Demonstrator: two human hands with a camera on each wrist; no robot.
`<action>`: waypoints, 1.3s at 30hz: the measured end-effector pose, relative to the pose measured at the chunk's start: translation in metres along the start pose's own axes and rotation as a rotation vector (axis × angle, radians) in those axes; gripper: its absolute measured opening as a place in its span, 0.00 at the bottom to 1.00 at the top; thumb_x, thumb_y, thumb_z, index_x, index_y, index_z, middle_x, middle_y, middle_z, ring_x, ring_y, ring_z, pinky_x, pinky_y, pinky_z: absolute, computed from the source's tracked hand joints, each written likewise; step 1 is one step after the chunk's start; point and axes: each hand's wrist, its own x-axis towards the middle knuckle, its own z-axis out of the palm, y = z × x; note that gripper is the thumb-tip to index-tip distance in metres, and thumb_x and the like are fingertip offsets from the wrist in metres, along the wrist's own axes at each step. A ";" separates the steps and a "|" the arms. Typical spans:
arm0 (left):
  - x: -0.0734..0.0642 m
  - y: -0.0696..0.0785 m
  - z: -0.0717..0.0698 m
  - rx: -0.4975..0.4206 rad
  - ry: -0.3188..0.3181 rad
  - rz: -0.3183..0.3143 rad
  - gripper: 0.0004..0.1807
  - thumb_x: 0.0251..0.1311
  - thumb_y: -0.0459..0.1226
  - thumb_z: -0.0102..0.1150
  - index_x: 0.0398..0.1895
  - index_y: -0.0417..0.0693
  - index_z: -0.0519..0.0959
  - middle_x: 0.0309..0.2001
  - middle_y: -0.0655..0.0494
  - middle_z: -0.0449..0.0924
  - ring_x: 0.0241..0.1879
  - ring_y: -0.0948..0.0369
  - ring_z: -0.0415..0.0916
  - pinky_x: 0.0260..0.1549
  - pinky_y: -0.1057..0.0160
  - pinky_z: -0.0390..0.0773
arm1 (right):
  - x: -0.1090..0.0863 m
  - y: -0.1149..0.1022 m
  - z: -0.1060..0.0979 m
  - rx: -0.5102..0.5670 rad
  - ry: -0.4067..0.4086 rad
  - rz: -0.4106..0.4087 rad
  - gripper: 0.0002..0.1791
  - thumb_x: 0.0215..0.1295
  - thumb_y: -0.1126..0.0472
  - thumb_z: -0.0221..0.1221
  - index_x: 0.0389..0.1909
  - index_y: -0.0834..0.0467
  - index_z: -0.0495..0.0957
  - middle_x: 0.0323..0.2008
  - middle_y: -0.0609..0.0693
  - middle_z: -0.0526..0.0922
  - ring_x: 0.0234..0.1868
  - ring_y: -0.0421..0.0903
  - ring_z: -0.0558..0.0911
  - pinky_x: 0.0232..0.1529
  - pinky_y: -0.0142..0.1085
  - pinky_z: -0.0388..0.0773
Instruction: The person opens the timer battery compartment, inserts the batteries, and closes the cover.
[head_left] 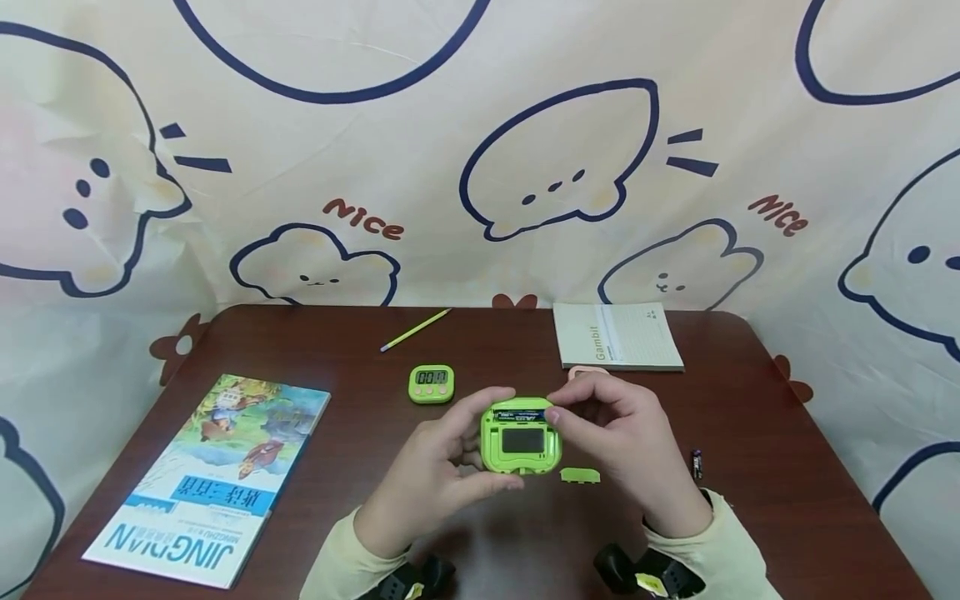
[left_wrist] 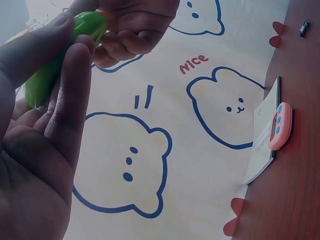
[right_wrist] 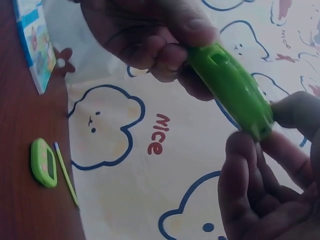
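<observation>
My left hand (head_left: 431, 479) holds a light-green digital timer (head_left: 522, 463) by its left side, its back turned to the head camera. Across the top of that back lies an uncovered battery slot with a dark battery (head_left: 516, 415) in it. My right hand (head_left: 630, 437) pinches the timer's upper right corner, thumb near the battery's end. Both wrist views show the timer (right_wrist: 232, 92) edge-on between the two hands. Just below it on the table lies a small green battery cover (head_left: 580, 475). Another small battery (head_left: 697, 465) lies right of my right wrist.
A second green timer (head_left: 431, 384) reads out digits behind my hands, with a pencil (head_left: 415, 330) beyond it. A pink timer (left_wrist: 281, 126) sits by a notebook (head_left: 622, 337) at the back. A blue-and-white book (head_left: 213, 483) lies left on the brown table (head_left: 345, 450).
</observation>
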 end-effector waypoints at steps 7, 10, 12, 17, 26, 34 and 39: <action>0.000 -0.001 0.002 0.017 0.012 -0.017 0.43 0.50 0.28 0.75 0.71 0.49 0.65 0.53 0.47 0.83 0.43 0.60 0.86 0.37 0.61 0.87 | 0.001 -0.002 0.008 -0.071 0.039 -0.018 0.09 0.59 0.73 0.65 0.33 0.56 0.83 0.32 0.49 0.80 0.26 0.46 0.78 0.24 0.33 0.79; 0.000 -0.001 0.001 0.022 0.024 -0.012 0.44 0.50 0.28 0.75 0.71 0.48 0.65 0.53 0.46 0.83 0.44 0.60 0.86 0.36 0.61 0.87 | 0.001 -0.002 0.009 -0.083 0.055 -0.028 0.09 0.60 0.72 0.66 0.33 0.55 0.83 0.32 0.49 0.81 0.26 0.46 0.78 0.25 0.33 0.79; 0.000 0.000 0.000 0.015 0.034 -0.004 0.43 0.50 0.27 0.75 0.71 0.48 0.65 0.53 0.46 0.83 0.44 0.59 0.86 0.36 0.61 0.87 | 0.000 -0.001 0.009 -0.083 0.061 -0.048 0.07 0.62 0.71 0.66 0.35 0.55 0.84 0.33 0.49 0.81 0.27 0.45 0.79 0.27 0.33 0.80; 0.002 0.000 -0.003 -0.025 0.045 0.007 0.43 0.50 0.27 0.75 0.71 0.47 0.65 0.53 0.45 0.83 0.45 0.57 0.86 0.37 0.59 0.87 | -0.005 0.009 0.002 -0.068 0.054 -0.076 0.06 0.67 0.69 0.63 0.40 0.56 0.84 0.35 0.48 0.83 0.33 0.44 0.80 0.33 0.32 0.81; 0.003 0.000 -0.004 -0.011 0.059 -0.004 0.45 0.49 0.25 0.75 0.71 0.47 0.65 0.53 0.43 0.83 0.45 0.57 0.86 0.36 0.59 0.87 | -0.012 0.061 -0.016 -0.089 -0.011 0.109 0.04 0.69 0.65 0.62 0.38 0.62 0.84 0.36 0.51 0.85 0.37 0.41 0.79 0.38 0.32 0.79; 0.002 0.000 -0.005 -0.018 0.055 -0.031 0.45 0.50 0.26 0.75 0.71 0.50 0.64 0.54 0.45 0.83 0.45 0.58 0.86 0.36 0.60 0.87 | -0.018 0.109 -0.029 -0.299 -0.155 0.251 0.06 0.62 0.61 0.69 0.39 0.55 0.86 0.32 0.43 0.84 0.32 0.41 0.79 0.33 0.33 0.78; 0.003 0.000 -0.004 -0.029 0.047 -0.033 0.45 0.50 0.26 0.75 0.71 0.50 0.64 0.54 0.45 0.83 0.46 0.58 0.85 0.37 0.59 0.87 | -0.023 0.132 -0.040 -0.433 -0.248 0.258 0.07 0.59 0.61 0.71 0.38 0.53 0.86 0.30 0.41 0.81 0.31 0.38 0.77 0.31 0.31 0.76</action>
